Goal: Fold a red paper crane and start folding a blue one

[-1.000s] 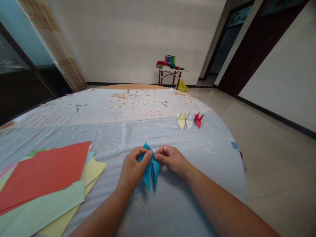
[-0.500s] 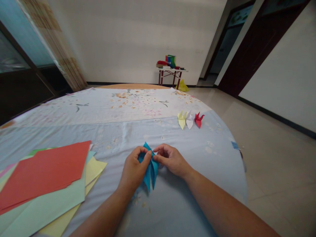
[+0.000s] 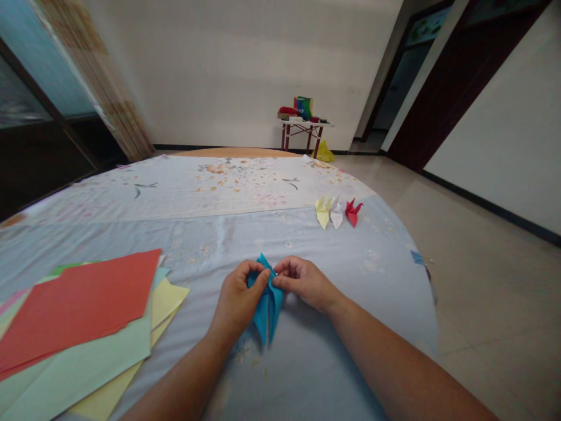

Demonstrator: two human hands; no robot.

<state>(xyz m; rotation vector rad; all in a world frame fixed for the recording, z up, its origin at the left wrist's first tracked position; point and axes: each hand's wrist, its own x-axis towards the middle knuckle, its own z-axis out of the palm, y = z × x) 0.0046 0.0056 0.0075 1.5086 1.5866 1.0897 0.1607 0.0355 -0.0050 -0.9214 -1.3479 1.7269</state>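
Note:
A half-folded piece of blue origami paper [image 3: 266, 307] is held just above the pale blue tablecloth [image 3: 307, 362], near the table's front. My left hand [image 3: 236, 301] pinches its left side, thumb on top. On its right flap my right hand [image 3: 302, 282] is closed in a pinch, fingertips meeting the left thumb. The paper's two long points hang down toward me, close together.
A fanned stack of coloured sheets, a red sheet [image 3: 79, 307] on top, lies at the front left. Three folded cranes, yellow [image 3: 322, 213], white [image 3: 336, 214] and red [image 3: 352, 212], stand at the right. The round table's edge [image 3: 427, 292] curves at the right; a small table [image 3: 302, 133] stands by the far wall.
The two lower points of the blue paper have been pressed closer together, and both hands have shifted slightly while keeping their pinch.

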